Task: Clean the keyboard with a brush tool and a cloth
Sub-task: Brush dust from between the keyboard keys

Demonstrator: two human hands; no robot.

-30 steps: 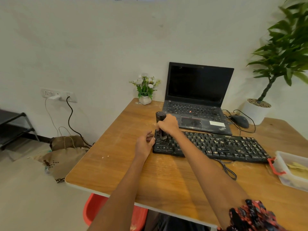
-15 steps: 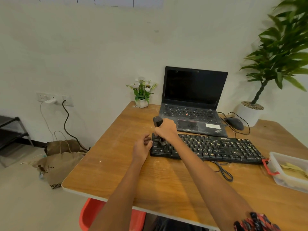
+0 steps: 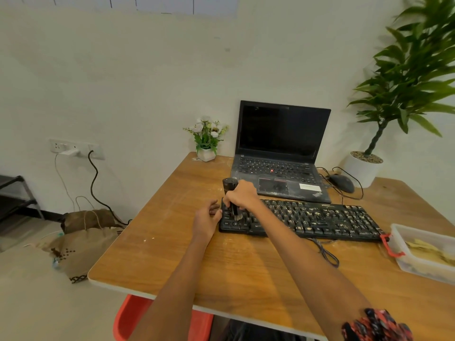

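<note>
Right hand (image 3: 242,196): clamped on upright brush tool (image 3: 232,193), bristles at keyboard (image 3: 307,219) left end. Left hand (image 3: 206,217): loosely curled, braces that end. Risk: debris flicked onto surface (image 3: 172,242); keyboard sliding.

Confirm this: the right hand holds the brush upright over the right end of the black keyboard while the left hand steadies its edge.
Not quite. The head view shows the right hand holding the brush over the left end of the keyboard, not the right. The left hand does rest against its left edge.
</note>
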